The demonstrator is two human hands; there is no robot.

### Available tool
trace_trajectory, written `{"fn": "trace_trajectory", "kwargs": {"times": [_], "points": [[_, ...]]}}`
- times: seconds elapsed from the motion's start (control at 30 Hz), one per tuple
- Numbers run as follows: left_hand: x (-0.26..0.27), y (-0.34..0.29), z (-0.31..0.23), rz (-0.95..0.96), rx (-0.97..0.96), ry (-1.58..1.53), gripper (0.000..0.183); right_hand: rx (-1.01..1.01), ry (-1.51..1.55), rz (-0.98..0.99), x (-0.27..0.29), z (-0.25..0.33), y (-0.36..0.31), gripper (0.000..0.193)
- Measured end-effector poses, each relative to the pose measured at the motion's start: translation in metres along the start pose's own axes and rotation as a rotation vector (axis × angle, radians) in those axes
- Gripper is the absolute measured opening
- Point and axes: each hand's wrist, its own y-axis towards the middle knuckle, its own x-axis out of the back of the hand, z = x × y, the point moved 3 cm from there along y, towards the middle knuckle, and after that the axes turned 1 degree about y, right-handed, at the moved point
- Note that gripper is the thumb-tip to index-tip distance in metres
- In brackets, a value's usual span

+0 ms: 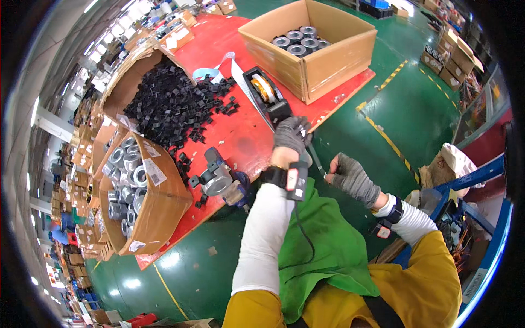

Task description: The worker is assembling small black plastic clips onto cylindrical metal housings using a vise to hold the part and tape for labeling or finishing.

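My left hand (290, 135), in a grey glove with bare fingertips, is at the front end of a black tape dispenser (278, 109) near the table's edge. Its fingers are curled, and what they hold is hidden. A narrow, shiny strip of tape (315, 158) runs from beside this hand toward my right hand (354, 179). That hand, gloved the same way, pinches the strip's lower end off the table's edge. An orange and white roll (263, 88) sits inside the dispenser. Behind it lies a loose white label strip (236, 70), curling on the table.
A blue clamping fixture (234, 192) with a grey metal ring part stands at the red table's (243, 145) near edge. Small black clips (169, 95) spill from a tipped carton. Cartons of metal rings stand left (158, 202) and far right (333, 68). A blue rack (473, 180) is at right.
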Motion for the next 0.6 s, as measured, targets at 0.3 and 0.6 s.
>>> {"fn": "trace_trajectory", "kwargs": {"times": [0.3, 0.6], "points": [[-0.057, -0.162, -0.078, 0.433, -0.971, 0.971, 0.021, 0.124, 0.101, 0.139, -0.013, 0.060, -0.043, 0.020], [0.068, -0.183, -0.190, 0.331, -0.638, 1.078, 0.079, 0.495, -0.030, 0.460, -0.111, 0.099, -0.042, 0.016]]}}
